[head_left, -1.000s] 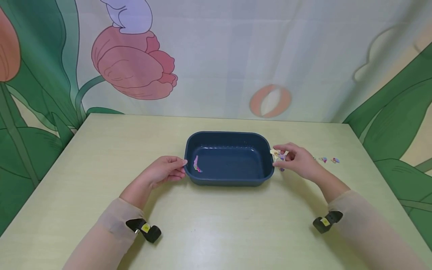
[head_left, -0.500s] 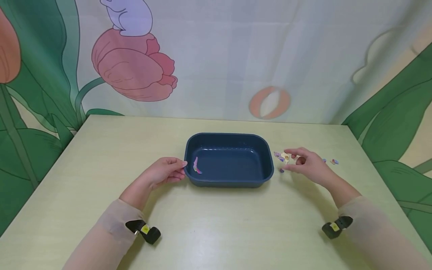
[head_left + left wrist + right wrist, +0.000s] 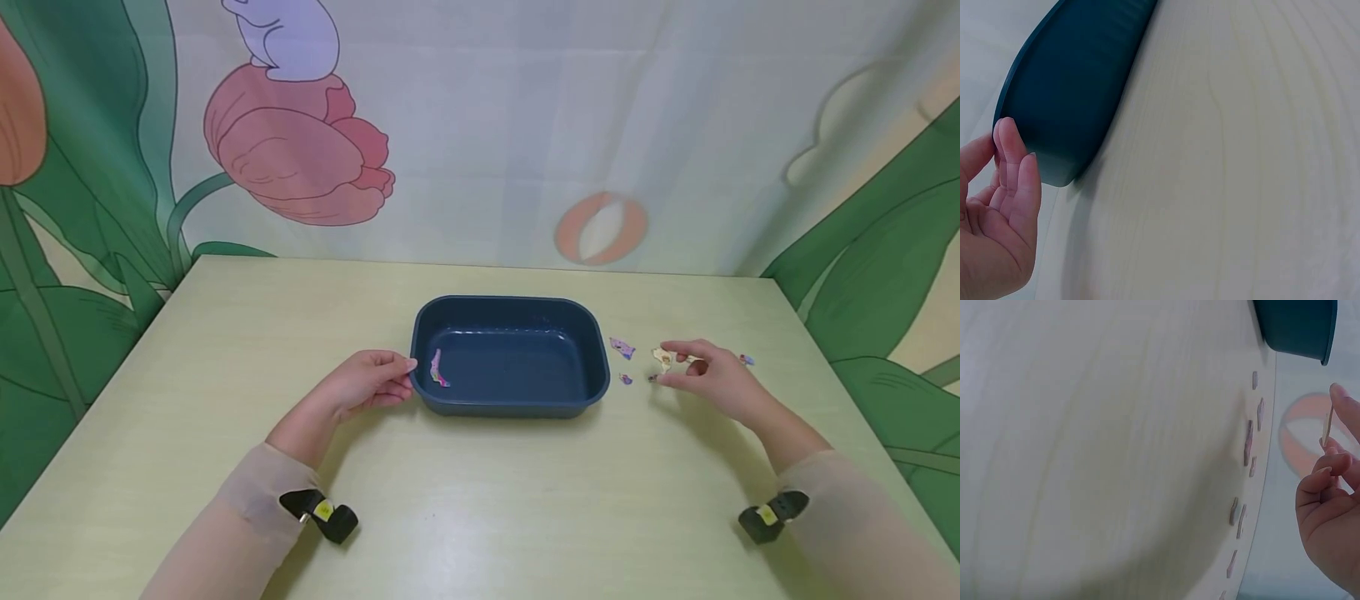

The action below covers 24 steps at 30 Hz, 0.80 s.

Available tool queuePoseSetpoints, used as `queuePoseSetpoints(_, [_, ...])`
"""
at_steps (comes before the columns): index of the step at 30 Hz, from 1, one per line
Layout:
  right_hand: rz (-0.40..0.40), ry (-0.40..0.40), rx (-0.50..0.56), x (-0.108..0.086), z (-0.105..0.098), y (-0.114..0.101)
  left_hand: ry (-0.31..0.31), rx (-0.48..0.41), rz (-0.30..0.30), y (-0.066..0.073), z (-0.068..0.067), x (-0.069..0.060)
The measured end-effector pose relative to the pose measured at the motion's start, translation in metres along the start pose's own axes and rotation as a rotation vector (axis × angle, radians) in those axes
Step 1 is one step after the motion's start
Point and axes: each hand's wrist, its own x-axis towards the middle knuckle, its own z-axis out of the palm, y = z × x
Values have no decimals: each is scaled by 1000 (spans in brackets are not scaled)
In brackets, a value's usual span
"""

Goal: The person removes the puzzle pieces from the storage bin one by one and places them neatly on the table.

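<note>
A dark blue rectangular basin [image 3: 510, 409] sits on the table. My left hand [image 3: 367, 379] pinches its left rim between thumb and fingers; the left wrist view shows the fingers against the basin's outer wall [image 3: 1066, 81]. Inside, near the left end, lies a narrow pink-purple puzzle piece [image 3: 438, 368]. To the right of the basin, my right hand [image 3: 712, 379] pinches a flat cream puzzle piece [image 3: 662, 359]. Edge-on in the right wrist view, that thin piece [image 3: 1327, 424] is held above the table, apart from the basin.
Just right of the basin lie a purple piece [image 3: 622, 347] and a smaller dark one [image 3: 626, 379]. Several more flat pieces [image 3: 1248, 444] continue in a loose row, partly hidden by my right hand in the head view. A printed curtain [image 3: 465, 150] hangs behind the table [image 3: 480, 508].
My right hand has moved away from the basin's right rim, rightward over the row of pieces, with the cream piece still pinched. The left hand and basin have stayed in place.
</note>
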Motion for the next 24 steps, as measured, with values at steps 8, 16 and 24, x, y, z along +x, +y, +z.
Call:
queuePoseSetpoints(8, [33, 2, -39, -4, -7, 18, -2, -2, 0, 2, 1, -1])
queuePoseSetpoints(16, [53, 11, -75, -7, -13, 38, -5, -7, 5, 1, 0, -1])
queuePoseSetpoints(24, [80, 2, -91, -10, -19, 58, -1, -11, 3, 0, 0, 0])
